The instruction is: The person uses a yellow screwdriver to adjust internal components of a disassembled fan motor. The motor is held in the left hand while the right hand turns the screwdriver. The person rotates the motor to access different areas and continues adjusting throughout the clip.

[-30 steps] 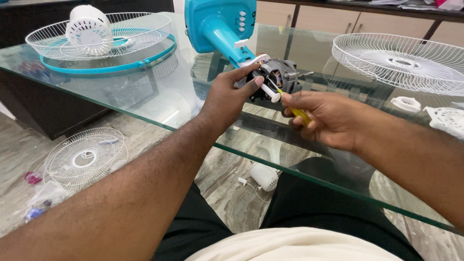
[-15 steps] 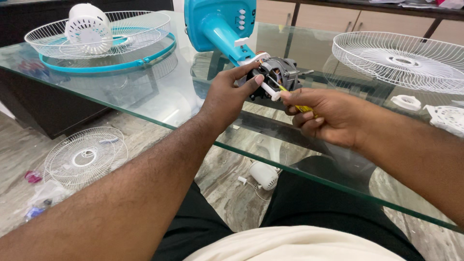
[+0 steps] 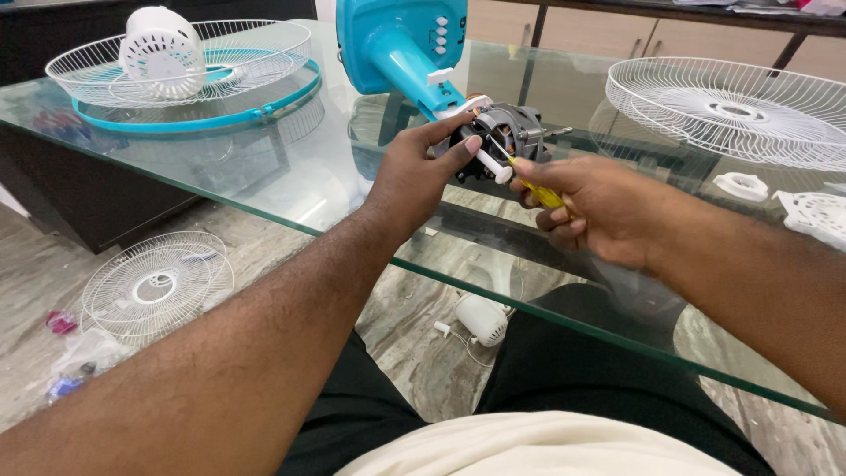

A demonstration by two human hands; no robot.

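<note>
Glass table (image 3: 264, 189): taken as landmark; all parts are laid on it.
Fan motor (image 3: 507, 132): bared, at table centre, joined to the turquoise fan stand (image 3: 397, 44).
Left hand (image 3: 414, 172): closed around the motor's near side.
Right hand (image 3: 599, 207): closed on a yellow-handled screwdriver (image 3: 533, 187), tip set at the motor.
Change: the right hand is shifted slightly; the screwdriver is kept at the motor, so work there is judged ongoing.
Wire guards (image 3: 731, 110): at the table's far ends.

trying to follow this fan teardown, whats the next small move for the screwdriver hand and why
Probably keep the tip seated and turn the screwdriver. The right hand holds its yellow handle with the shaft aimed into the exposed fan motor, while the left hand grips the motor to steady it. Whether the tip sits in a screw head is not clear.
</note>
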